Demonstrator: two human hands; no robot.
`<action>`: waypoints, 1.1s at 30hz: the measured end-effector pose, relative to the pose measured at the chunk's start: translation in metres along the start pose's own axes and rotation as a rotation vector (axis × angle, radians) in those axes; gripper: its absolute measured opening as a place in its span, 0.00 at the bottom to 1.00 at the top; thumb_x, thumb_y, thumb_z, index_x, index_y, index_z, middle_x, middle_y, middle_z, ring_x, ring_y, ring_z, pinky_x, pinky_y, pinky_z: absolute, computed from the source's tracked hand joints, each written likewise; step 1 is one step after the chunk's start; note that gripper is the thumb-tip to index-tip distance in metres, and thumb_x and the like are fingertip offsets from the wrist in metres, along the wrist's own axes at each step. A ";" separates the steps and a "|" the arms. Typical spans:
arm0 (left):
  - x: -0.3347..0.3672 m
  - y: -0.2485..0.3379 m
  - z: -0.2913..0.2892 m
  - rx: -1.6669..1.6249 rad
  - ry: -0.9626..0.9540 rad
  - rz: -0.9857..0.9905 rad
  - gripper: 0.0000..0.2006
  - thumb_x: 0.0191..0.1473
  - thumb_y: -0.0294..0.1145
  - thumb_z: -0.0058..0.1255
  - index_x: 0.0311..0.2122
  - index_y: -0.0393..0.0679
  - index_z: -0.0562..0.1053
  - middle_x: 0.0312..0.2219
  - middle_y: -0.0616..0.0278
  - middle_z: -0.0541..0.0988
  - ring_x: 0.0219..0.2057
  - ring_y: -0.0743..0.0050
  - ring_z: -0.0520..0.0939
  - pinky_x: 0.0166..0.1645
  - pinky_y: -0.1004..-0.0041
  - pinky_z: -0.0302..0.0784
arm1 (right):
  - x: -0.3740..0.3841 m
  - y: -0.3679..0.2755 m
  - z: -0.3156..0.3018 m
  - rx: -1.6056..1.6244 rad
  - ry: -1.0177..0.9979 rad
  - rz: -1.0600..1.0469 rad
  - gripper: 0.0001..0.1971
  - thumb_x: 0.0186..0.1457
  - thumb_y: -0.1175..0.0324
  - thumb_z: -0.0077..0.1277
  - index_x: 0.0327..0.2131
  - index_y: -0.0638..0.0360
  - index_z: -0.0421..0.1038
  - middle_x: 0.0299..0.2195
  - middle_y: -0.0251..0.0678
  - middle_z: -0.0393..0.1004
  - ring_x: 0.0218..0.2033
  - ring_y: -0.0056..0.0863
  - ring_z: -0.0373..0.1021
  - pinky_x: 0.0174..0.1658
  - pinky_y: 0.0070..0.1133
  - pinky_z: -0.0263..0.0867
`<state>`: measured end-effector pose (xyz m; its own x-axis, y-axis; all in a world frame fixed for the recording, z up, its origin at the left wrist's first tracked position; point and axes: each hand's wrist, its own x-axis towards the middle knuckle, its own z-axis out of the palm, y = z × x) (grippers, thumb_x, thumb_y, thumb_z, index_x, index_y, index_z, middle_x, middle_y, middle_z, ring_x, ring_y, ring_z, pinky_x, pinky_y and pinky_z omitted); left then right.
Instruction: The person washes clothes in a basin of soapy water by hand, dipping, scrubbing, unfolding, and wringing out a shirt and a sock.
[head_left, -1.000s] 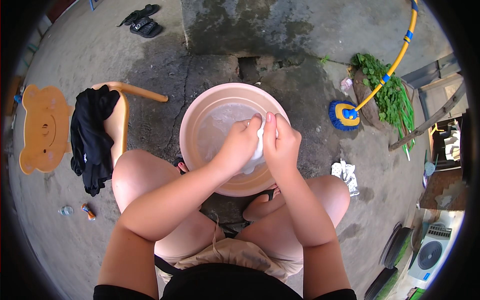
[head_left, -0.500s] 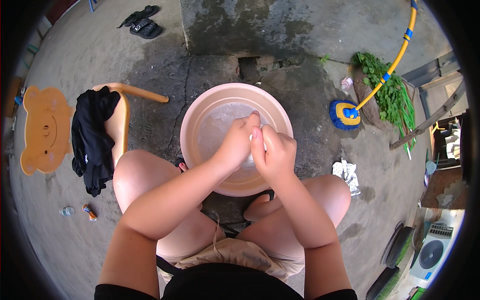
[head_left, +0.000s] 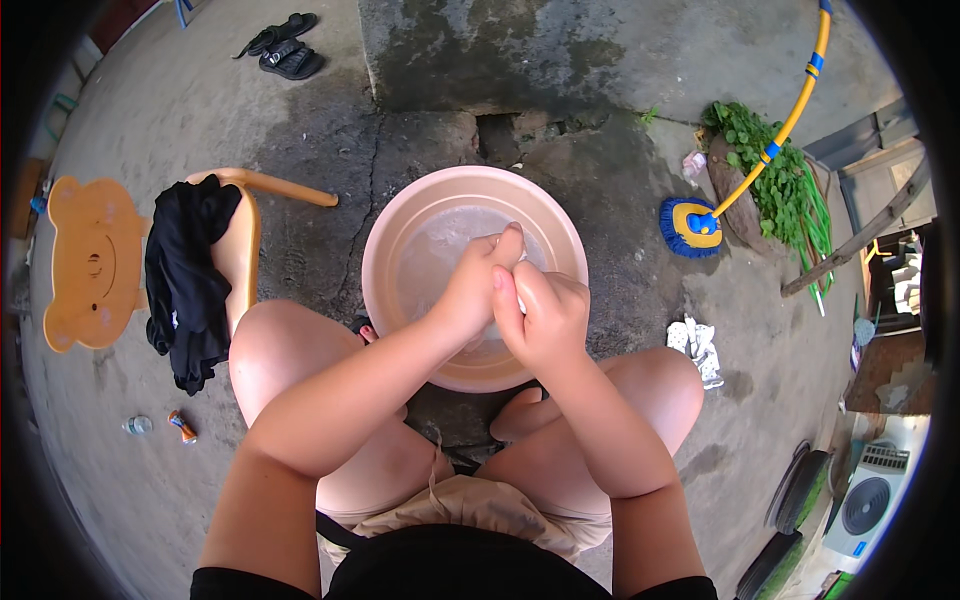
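Over a round pink plastic basin of cloudy, sudsy water, my two hands are pressed together. My left hand is closed, its thumb side uppermost. Close against it, my right hand is curled into a fist with the thumb on top. Between them a little of a wet white cloth shows; the fingers hide most of it, so its shape cannot be made out. The basin stands on the ground between my feet and bent knees.
A yellow bear-faced chair with black clothing on it stands left. To the right are a blue-and-yellow mop, leafy greens and a spotted white cloth. Black sandals lie beyond; a bottle and can lie lower left.
My hands have drawn slightly closer together, and my right hand has turned a little and shifted left. Less of the white cloth shows between them now.
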<state>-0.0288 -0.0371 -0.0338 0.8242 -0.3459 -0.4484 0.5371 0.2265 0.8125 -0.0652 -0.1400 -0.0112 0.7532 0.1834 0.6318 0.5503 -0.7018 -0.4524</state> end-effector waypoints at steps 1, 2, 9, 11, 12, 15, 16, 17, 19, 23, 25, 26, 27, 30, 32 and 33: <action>-0.001 -0.003 0.002 -0.015 -0.017 0.064 0.20 0.61 0.44 0.38 0.34 0.35 0.73 0.27 0.62 0.76 0.28 0.79 0.75 0.34 0.77 0.70 | 0.002 0.004 -0.002 -0.020 -0.021 0.058 0.13 0.54 0.69 0.51 0.18 0.57 0.63 0.09 0.37 0.63 0.09 0.34 0.63 0.15 0.27 0.58; -0.003 -0.006 0.004 -0.030 -0.033 0.127 0.20 0.61 0.44 0.39 0.33 0.35 0.73 0.26 0.62 0.76 0.28 0.79 0.75 0.34 0.77 0.69 | 0.005 0.013 -0.002 -0.020 -0.020 0.059 0.13 0.54 0.69 0.51 0.18 0.57 0.63 0.09 0.37 0.63 0.09 0.34 0.63 0.15 0.27 0.58; -0.003 -0.002 0.007 -0.015 -0.018 0.078 0.20 0.60 0.45 0.39 0.32 0.36 0.74 0.26 0.62 0.76 0.27 0.80 0.74 0.34 0.77 0.69 | 0.006 0.031 0.007 -0.065 0.103 0.240 0.13 0.55 0.69 0.50 0.18 0.58 0.63 0.09 0.38 0.64 0.09 0.34 0.63 0.15 0.26 0.57; -0.005 0.002 0.005 -0.038 0.032 0.056 0.20 0.60 0.45 0.39 0.32 0.36 0.74 0.25 0.62 0.76 0.26 0.80 0.74 0.33 0.77 0.69 | 0.003 0.009 0.002 0.061 0.006 0.117 0.15 0.57 0.71 0.47 0.18 0.62 0.61 0.11 0.43 0.61 0.11 0.39 0.63 0.17 0.27 0.57; -0.003 -0.001 0.000 -0.040 0.037 0.056 0.20 0.60 0.45 0.39 0.32 0.36 0.74 0.25 0.62 0.76 0.26 0.80 0.74 0.33 0.77 0.69 | 0.002 0.004 0.003 0.065 0.003 0.115 0.15 0.57 0.71 0.47 0.18 0.62 0.61 0.11 0.43 0.61 0.11 0.39 0.63 0.17 0.27 0.57; 0.001 -0.008 -0.004 -0.012 -0.015 0.103 0.21 0.60 0.45 0.38 0.32 0.36 0.73 0.25 0.62 0.76 0.25 0.80 0.75 0.32 0.78 0.69 | 0.000 0.004 0.005 0.053 -0.033 0.109 0.15 0.57 0.70 0.46 0.18 0.62 0.61 0.12 0.43 0.62 0.11 0.39 0.63 0.17 0.27 0.56; -0.002 -0.005 0.005 0.026 0.040 0.073 0.21 0.61 0.45 0.38 0.31 0.36 0.73 0.24 0.63 0.75 0.25 0.80 0.74 0.32 0.78 0.68 | 0.001 0.019 0.008 0.005 0.018 0.178 0.15 0.57 0.68 0.47 0.18 0.60 0.62 0.11 0.42 0.63 0.11 0.39 0.64 0.16 0.28 0.57; -0.005 -0.003 0.008 0.067 0.108 0.046 0.21 0.61 0.45 0.37 0.30 0.37 0.73 0.24 0.63 0.75 0.24 0.80 0.74 0.31 0.78 0.68 | 0.003 0.029 0.011 -0.031 0.067 0.243 0.14 0.57 0.66 0.48 0.19 0.57 0.64 0.10 0.41 0.65 0.10 0.38 0.64 0.16 0.28 0.58; -0.005 -0.009 0.008 0.104 0.065 0.139 0.21 0.61 0.44 0.36 0.29 0.37 0.73 0.21 0.64 0.74 0.23 0.80 0.73 0.29 0.77 0.67 | 0.007 0.038 0.010 -0.052 0.068 0.301 0.15 0.58 0.66 0.47 0.18 0.57 0.63 0.11 0.41 0.65 0.11 0.39 0.65 0.16 0.29 0.58; -0.006 0.002 0.007 -0.011 0.011 0.103 0.20 0.62 0.43 0.37 0.31 0.37 0.73 0.24 0.63 0.76 0.24 0.80 0.74 0.32 0.78 0.69 | 0.006 0.022 0.005 -0.001 0.066 0.256 0.15 0.56 0.67 0.49 0.18 0.58 0.63 0.09 0.39 0.64 0.10 0.36 0.64 0.15 0.28 0.57; 0.001 0.003 -0.004 -0.023 -0.004 0.087 0.20 0.62 0.43 0.36 0.31 0.37 0.73 0.24 0.64 0.76 0.24 0.80 0.74 0.32 0.78 0.69 | 0.003 0.002 0.001 0.012 0.020 0.031 0.13 0.54 0.69 0.51 0.18 0.58 0.63 0.08 0.36 0.63 0.09 0.31 0.63 0.15 0.26 0.57; 0.002 0.003 -0.007 -0.034 -0.020 0.071 0.20 0.62 0.42 0.36 0.31 0.37 0.73 0.24 0.64 0.76 0.24 0.81 0.74 0.32 0.78 0.69 | 0.003 0.002 0.004 0.015 0.020 0.030 0.13 0.54 0.69 0.51 0.18 0.58 0.63 0.08 0.36 0.63 0.09 0.31 0.63 0.15 0.26 0.57; 0.002 0.000 -0.006 -0.034 -0.017 0.072 0.20 0.62 0.42 0.36 0.31 0.37 0.73 0.24 0.64 0.76 0.24 0.81 0.74 0.32 0.78 0.69 | 0.001 0.004 0.008 0.023 0.020 0.074 0.13 0.54 0.69 0.51 0.18 0.57 0.64 0.08 0.36 0.63 0.09 0.31 0.63 0.15 0.26 0.57; -0.002 -0.008 0.003 0.005 0.049 0.156 0.19 0.62 0.42 0.36 0.31 0.36 0.73 0.22 0.65 0.75 0.23 0.81 0.73 0.31 0.78 0.68 | 0.003 0.026 0.009 -0.014 0.016 0.161 0.13 0.55 0.67 0.49 0.19 0.57 0.65 0.09 0.38 0.63 0.10 0.33 0.65 0.15 0.27 0.57; -0.004 -0.013 0.004 0.201 -0.009 0.190 0.19 0.62 0.42 0.36 0.31 0.37 0.73 0.22 0.66 0.75 0.23 0.81 0.73 0.31 0.78 0.68 | 0.008 0.042 0.010 -0.045 0.062 0.390 0.14 0.57 0.66 0.48 0.18 0.58 0.65 0.09 0.40 0.64 0.11 0.36 0.66 0.15 0.28 0.58; -0.003 -0.014 0.005 0.206 -0.016 0.208 0.19 0.62 0.42 0.36 0.31 0.37 0.73 0.22 0.65 0.75 0.23 0.80 0.73 0.30 0.78 0.68 | 0.006 0.043 0.008 -0.004 0.041 0.421 0.15 0.58 0.67 0.46 0.18 0.59 0.65 0.10 0.42 0.64 0.11 0.38 0.66 0.16 0.29 0.58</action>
<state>-0.0395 -0.0437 -0.0421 0.9091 -0.3261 -0.2594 0.3076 0.1054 0.9457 -0.0339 -0.1639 -0.0321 0.8971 -0.1474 0.4164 0.1959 -0.7122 -0.6741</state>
